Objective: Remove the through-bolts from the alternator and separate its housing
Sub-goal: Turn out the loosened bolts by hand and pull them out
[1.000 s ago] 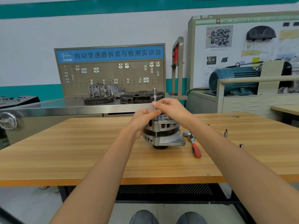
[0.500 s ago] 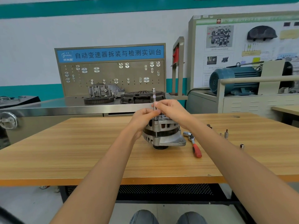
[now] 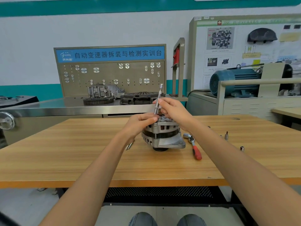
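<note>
- Head view: a grey cast-metal alternator [image 3: 162, 136] with slotted vents stands on its pulley end near the middle of the light wooden table [image 3: 81, 157], well back from the near edge.
- The left hand [image 3: 140, 123] rests against the alternator's upper left side, fingers curled over its top rim.
- The right hand [image 3: 173, 110] is just above the alternator's top, fingertips pinching a slim silver extension bar [image 3: 158, 100] that stands slightly tilted, its lower end at the housing's top.
- A red-handled ratchet wrench [image 3: 193, 146] lies on the table just right of the alternator.
- Small silver sockets [image 3: 226, 136] sit further right, toward the table's right edge.
- Thin metal rods [image 3: 129, 145], partly hidden by the left forearm, lie just left of the alternator.
</note>
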